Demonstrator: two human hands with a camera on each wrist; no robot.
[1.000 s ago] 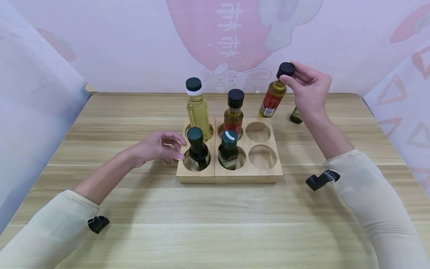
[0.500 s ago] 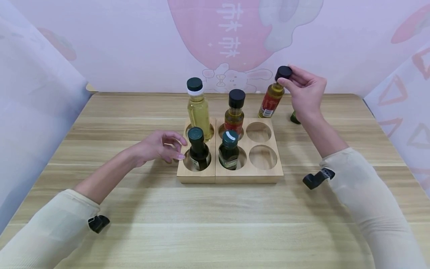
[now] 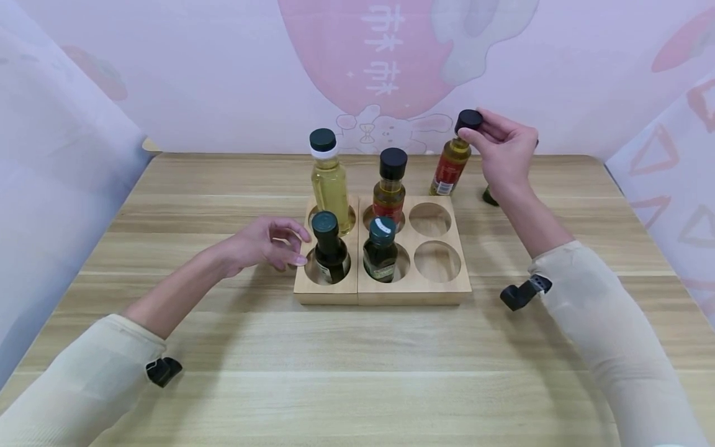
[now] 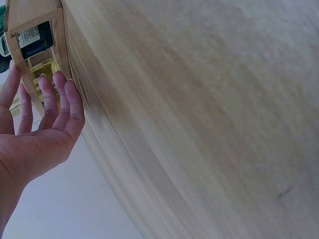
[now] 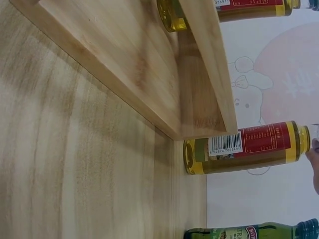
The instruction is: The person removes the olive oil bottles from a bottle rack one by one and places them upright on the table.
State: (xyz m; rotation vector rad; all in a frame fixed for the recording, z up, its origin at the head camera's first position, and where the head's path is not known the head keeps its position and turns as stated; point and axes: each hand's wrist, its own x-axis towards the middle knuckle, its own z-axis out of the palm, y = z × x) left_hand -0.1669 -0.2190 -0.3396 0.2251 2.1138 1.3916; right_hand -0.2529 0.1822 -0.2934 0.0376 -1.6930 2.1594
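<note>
Head view: left forearm [image 3: 187,285] in from 8 o'clock, left hand [image 3: 262,243] near 9, fingers [image 3: 294,227] loosely bent, thumb [image 3: 287,255] out toward 3, gap between them. Right forearm [image 3: 547,223] in from 4, angled to 11; right hand [image 3: 509,150] at 2, thumb and fingers pinched, tips to 10. Left wrist cam: fingers apart, tips to 12. Right wrist cam: sliver of hand at 3.

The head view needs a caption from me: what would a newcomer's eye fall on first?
Probably the central wooden rack, holding four bottles, its two right-hand holes empty. Next, beyond its far right corner, the person's right grip holds a red-labelled bottle by its black cap.
</note>
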